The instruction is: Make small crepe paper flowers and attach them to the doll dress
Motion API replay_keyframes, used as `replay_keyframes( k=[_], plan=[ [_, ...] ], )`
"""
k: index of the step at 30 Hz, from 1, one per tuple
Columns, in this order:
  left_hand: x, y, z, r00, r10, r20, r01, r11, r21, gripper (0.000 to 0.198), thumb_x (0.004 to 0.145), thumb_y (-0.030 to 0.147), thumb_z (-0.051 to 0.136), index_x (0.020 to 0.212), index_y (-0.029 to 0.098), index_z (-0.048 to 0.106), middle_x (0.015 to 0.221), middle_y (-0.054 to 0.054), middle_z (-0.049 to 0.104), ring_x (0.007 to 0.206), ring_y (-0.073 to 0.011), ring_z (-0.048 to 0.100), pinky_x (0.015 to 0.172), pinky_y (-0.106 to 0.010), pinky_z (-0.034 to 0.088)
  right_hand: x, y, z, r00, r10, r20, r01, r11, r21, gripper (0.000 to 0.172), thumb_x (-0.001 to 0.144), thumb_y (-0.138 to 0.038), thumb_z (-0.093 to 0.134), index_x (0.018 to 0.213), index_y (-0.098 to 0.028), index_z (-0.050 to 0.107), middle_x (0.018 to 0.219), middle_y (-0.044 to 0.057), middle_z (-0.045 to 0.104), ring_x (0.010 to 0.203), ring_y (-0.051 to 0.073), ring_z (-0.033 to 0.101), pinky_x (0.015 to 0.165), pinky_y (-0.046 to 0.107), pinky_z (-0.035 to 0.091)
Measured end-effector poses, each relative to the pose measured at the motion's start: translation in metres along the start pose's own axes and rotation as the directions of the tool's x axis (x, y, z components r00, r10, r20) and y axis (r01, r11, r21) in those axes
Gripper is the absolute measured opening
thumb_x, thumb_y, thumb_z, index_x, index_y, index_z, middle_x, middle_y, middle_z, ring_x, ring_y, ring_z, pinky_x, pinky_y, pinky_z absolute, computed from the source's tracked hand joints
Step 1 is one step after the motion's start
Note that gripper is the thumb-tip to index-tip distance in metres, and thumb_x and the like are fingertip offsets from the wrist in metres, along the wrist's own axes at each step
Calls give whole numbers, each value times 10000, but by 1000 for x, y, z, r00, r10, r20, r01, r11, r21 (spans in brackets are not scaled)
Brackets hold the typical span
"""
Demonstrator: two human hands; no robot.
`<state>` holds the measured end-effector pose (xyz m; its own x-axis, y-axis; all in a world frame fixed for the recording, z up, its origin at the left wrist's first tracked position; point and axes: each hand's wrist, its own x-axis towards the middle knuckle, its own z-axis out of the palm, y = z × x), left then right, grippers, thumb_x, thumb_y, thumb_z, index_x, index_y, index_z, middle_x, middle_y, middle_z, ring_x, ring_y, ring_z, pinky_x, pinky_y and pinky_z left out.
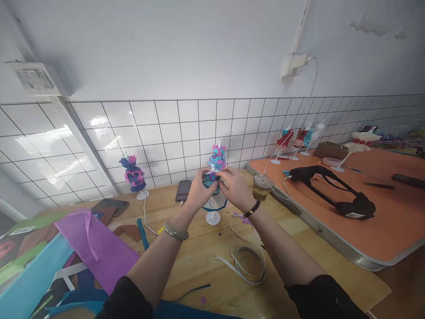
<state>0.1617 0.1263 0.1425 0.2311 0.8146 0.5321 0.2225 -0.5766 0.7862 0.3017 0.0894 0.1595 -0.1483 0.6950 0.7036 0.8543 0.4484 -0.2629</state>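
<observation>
A miniature dress form (213, 217) stands upright on its round white base at the middle of the wooden table. It wears a small doll dress (215, 204) with a blue bodice and a pale skirt edged in dark blue. My left hand (200, 189) is closed on the bodice from the left, thumb in front. From the right, my right hand (236, 188) pinches the same bodice, its fingertips close to the left thumb. Fingers cover part of the bodice. Just behind stands a second form in a turquoise and pink ruffled dress (218, 155).
Left of me are a navy and pink dressed form (133, 175), a phone (183, 191) and purple fabric (99, 239). A coiled white ribbon (249, 266) lies in front. On the right are a lidded cup (261, 189) and an orange table (375, 235) holding a black headset-like band (355, 206).
</observation>
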Motion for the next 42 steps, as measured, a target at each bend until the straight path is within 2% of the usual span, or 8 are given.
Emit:
replay_keyframes(
  k=[6,11,19,26,30,34,42],
  plan=[
    [2,6,1,999,-27,-33,28,999,29,266,712,226,546,963,210,459,971,-42,578,949,-167,541,782,-298,411,1,2,2,999,41,-14,-39,994,106,227,769,-136,474,948,-215,589,925,52,573,892,195,526,765,334,431],
    [2,5,2,999,-23,-44,24,999,40,266,703,213,550,951,212,456,942,-34,585,925,-167,548,768,-295,408,1,6,5,999,43,-26,-38,983,182,283,759,-119,480,1016,-205,563,939,44,584,860,175,532,777,325,432],
    [1,2,1,999,23,-23,-22,997,72,289,728,218,522,1003,240,434,948,-23,574,917,-164,541,749,-287,404,0,8,5,997,69,-27,-63,980,187,328,751,-131,494,1070,-202,522,974,55,560,821,176,532,748,334,448],
    [2,4,2,998,56,-23,-54,996,76,216,716,207,528,920,232,460,938,-8,569,900,-154,539,768,-278,401,2,4,6,1000,17,-9,-16,998,57,299,736,-101,478,1003,-201,568,1044,92,503,1013,231,471,852,384,408],
    [1,4,1,999,51,-17,-50,997,57,217,714,203,528,919,235,465,925,-5,573,896,-157,544,768,-282,407,2,4,7,1000,8,3,-8,993,120,309,729,-85,474,994,-209,575,1046,81,491,1024,213,468,864,362,413],
    [1,3,1,999,38,-11,-37,998,56,292,716,195,523,997,249,462,996,-12,571,918,-169,545,771,-295,415,2,5,6,1000,17,-11,-15,986,168,323,722,-91,489,1010,-215,567,1053,74,487,1033,208,466,892,367,400],
    [1,3,0,994,110,19,-111,989,96,270,743,175,481,1002,252,488,1019,-4,568,920,-155,540,820,-303,414,0,6,0,998,55,-24,-47,965,258,377,725,-151,540,1093,-225,510,1045,63,507,976,187,501,859,350,426]
  ],
)
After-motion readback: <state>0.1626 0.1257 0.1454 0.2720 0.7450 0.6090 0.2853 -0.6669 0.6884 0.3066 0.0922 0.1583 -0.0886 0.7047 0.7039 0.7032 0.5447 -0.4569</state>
